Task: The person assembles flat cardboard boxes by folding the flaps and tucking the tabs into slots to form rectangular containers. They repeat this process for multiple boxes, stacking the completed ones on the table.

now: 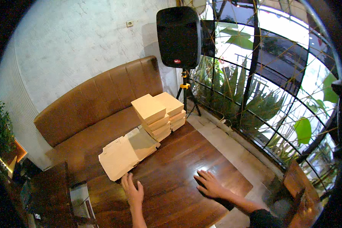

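Unfolded flat cardboard (119, 159) lies on the brown wooden table (186, 155), stretching from the left middle toward the stacked boxes. My left hand (133, 192) is open just at its near edge, fingertips close to the cardboard; whether they touch it I cannot tell. Farther right, my right hand (210, 185) hovers over or rests on the tabletop with fingers spread and nothing in it. Folded cardboard boxes (149, 107) stand in two stacks side by side at the table's far end, right behind the flat sheet.
A brown padded bench (102, 91) runs along the wall behind the table. At the far right of it, a black loudspeaker (178, 38) stands on a tripod. A wooden chair (302, 190) is at the right, before a black-framed window with plants. Dark furniture (45, 190) sits lower left.
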